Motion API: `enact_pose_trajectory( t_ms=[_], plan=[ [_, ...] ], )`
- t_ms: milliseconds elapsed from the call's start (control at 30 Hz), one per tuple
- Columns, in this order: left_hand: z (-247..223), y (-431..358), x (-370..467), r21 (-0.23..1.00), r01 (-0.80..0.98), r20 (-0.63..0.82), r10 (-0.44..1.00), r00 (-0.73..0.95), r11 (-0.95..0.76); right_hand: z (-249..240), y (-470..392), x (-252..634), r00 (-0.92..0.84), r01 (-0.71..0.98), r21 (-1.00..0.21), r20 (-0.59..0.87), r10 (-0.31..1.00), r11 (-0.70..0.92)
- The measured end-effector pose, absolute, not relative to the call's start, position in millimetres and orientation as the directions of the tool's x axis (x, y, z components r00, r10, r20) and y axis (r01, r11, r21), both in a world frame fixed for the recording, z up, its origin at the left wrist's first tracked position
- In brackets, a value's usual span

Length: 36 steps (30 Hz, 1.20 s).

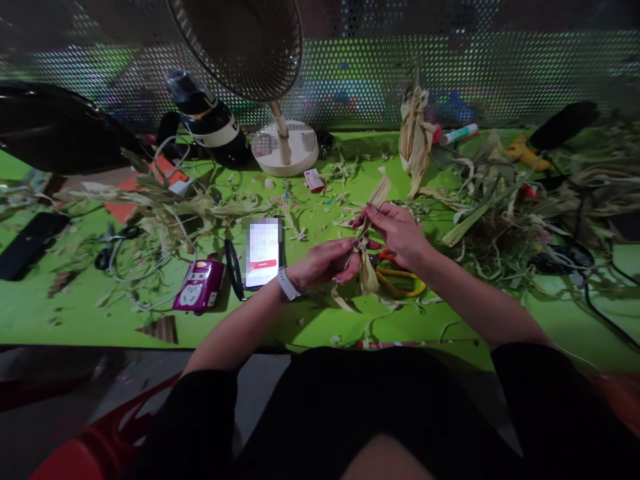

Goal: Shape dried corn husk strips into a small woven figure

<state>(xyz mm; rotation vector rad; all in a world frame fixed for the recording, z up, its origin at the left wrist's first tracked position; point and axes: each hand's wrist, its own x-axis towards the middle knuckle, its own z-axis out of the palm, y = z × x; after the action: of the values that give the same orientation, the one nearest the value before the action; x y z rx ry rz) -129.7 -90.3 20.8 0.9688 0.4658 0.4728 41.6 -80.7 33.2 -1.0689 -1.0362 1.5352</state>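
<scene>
The left hand (327, 262), a pale-banded watch (289, 285) on its wrist, pinches the middle of a dried corn husk piece (369, 275); the right hand (397, 231) grips its upper strip between thumb and fingers; the husk is held over the green table (270, 320), its lower end hanging between the hands; a yellow-handled tool (400, 292) lies just below the right hand; a lit smartphone (263, 255) lies near the left wrist; an upright husk bundle (415, 137) is beyond the right hand.
</scene>
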Motion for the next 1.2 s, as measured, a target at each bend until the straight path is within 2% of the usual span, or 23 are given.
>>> enact_pose_trajectory(
  t_ms=[133,233,300,400,467,567,733,867,933,1000,1200],
  plan=[
    [16,-91,-127,0.841,-0.174,-0.174,0.56,0.81,0.513,25,-75,41,-0.15,-0.204,-0.969,-0.108,0.983,-0.137],
    [11,-92,-122,0.803,-0.257,-0.174,0.623,0.762,0.538,23,-70,46,-0.121,-0.07,-0.996,-0.042,0.992,-0.051],
    [9,-92,-120,0.76,-0.369,-0.165,0.708,0.687,0.535,28,-71,51,-0.01,0.085,-0.988,0.125,0.992,0.126],
    [8,-89,-119,0.71,-0.5,-0.163,0.806,0.569,0.496,41,-82,57,0.125,0.401,-0.845,0.434,0.892,0.355],
    [10,-87,-120,0.694,-0.543,-0.157,0.835,0.528,0.474,46,-91,59,-0.014,0.521,-0.742,0.487,0.874,0.422],
    [12,-84,-123,0.68,-0.574,-0.158,0.856,0.493,0.456,47,-95,59,-0.187,0.572,-0.696,0.404,0.895,0.434],
    [11,-82,-128,0.679,-0.58,-0.17,0.866,0.471,0.449,40,-85,61,-0.231,0.396,-0.891,0.14,0.963,0.224],
    [12,-81,-130,0.661,-0.585,-0.162,0.85,0.501,0.47,36,-79,63,-0.389,0.333,-0.937,-0.039,0.921,0.101],
    [14,-82,-130,0.649,-0.593,-0.163,0.849,0.503,0.476,33,-77,63,-0.459,0.317,-0.941,-0.041,0.888,0.12],
    [16,-83,-129,0.647,-0.593,-0.168,0.848,0.502,0.479,30,-75,64,-0.455,0.31,-0.935,0.015,0.89,0.174],
    [13,-88,-125,0.639,-0.621,-0.189,0.876,0.445,0.453,22,-64,69,-0.45,0.455,-0.844,0.057,0.891,0.284]
  ],
)
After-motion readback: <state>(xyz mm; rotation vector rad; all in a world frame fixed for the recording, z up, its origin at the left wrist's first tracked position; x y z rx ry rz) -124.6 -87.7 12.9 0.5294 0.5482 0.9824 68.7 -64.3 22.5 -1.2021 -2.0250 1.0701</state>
